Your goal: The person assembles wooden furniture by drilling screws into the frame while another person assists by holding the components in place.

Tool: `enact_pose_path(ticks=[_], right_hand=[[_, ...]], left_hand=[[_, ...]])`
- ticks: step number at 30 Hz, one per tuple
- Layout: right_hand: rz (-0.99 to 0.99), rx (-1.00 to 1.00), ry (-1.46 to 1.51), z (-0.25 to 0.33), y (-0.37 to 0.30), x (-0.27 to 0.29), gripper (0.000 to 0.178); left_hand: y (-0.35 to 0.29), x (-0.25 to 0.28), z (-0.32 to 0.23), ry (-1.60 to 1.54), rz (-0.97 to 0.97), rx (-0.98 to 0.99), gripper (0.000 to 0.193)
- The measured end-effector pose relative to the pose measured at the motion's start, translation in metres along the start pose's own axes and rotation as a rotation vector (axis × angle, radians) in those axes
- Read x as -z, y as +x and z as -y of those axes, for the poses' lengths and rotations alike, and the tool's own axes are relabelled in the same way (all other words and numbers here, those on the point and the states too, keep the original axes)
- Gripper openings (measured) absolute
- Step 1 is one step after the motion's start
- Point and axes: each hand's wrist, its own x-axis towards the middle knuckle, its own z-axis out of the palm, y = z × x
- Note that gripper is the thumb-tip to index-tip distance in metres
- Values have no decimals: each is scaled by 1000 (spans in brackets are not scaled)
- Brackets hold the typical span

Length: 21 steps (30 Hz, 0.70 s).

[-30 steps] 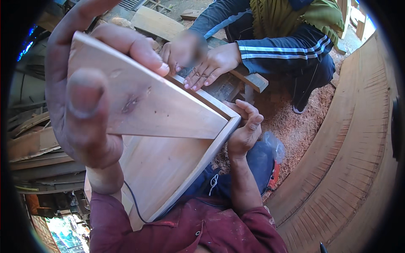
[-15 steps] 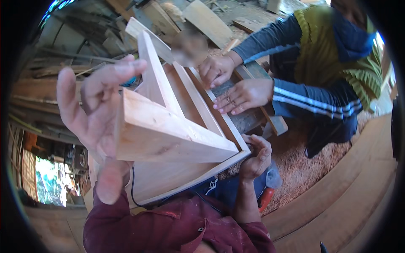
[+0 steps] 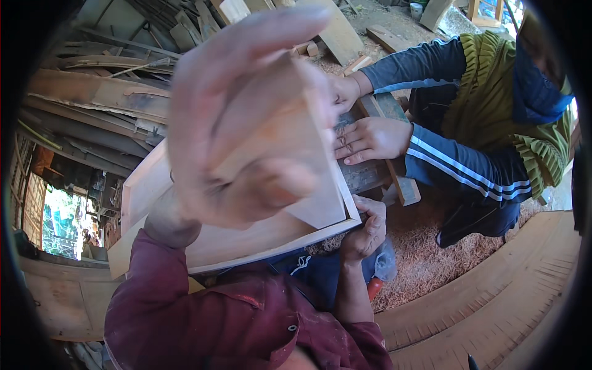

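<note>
A pale wooden box frame point(image 3: 148, 185) rests across my lap, its open side up. My left hand point(image 3: 240, 123) is raised close to the camera, fingers spread, and grips a flat wooden panel point(image 3: 314, 197) that stands tilted inside the frame. My right hand point(image 3: 367, 228) clamps the frame's near right corner, fingers curled over the rim. Much of the frame's inside is hidden behind my left hand.
A person in a striped dark sleeve and green vest point(image 3: 487, 105) sits opposite, both hands point(image 3: 367, 139) flat on a dark wooden block point(image 3: 370, 172). Sawdust point(image 3: 431, 259) covers the ground. A curved plank wall point(image 3: 512, 302) rises at right; stacked boards point(image 3: 98, 92) lie at left.
My left hand has swung the panel up and toward the camera, now covering most of the frame. The camera has turned, and the person opposite appears further right.
</note>
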Motion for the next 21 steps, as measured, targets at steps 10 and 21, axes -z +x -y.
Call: enact_pose_path(ticks=[10, 21], right_hand=[[-51, -67, 36, 5, -3, -4, 54], [-83, -102, -85, -8, -10, 22, 56]], left_hand=[[34, -52, 20, -26, -61, 29, 58], [-5, -18, 38, 49, -244, -137, 71]])
